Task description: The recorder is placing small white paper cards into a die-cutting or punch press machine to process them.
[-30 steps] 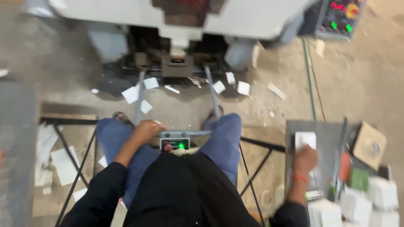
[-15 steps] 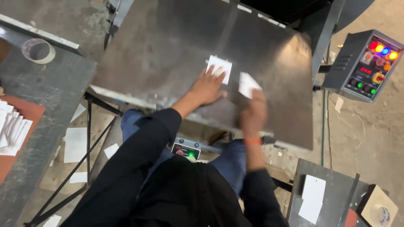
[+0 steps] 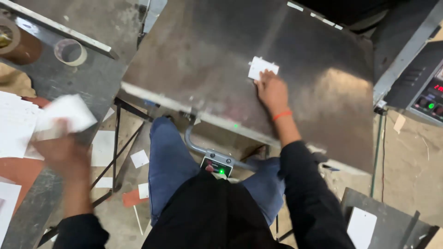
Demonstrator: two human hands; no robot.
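Placement of a small white rectangular card [image 3: 263, 68] on the dark scuffed metal plate surface [image 3: 194, 69] appeared to be the step in hand. The card was pressed flat near the plate's middle by the right hand [image 3: 272, 92], whose fingers were laid open on the card's lower edge rather than closed round it; an orange band was seen at that wrist. The left hand [image 3: 60, 152] was blurred out to the side over the grey side surface [image 3: 55, 87], and another white sheet of card [image 3: 64, 113] was gripped in it, just beside a stack of white sheets [image 3: 16, 124]. A roll of clear tape [image 3: 70, 51] lay further back on that side surface. A small box with a green light [image 3: 217, 166] was seen between the knees. The next move, it was judged, called for the second sheet to be carried across and squared beside the first.
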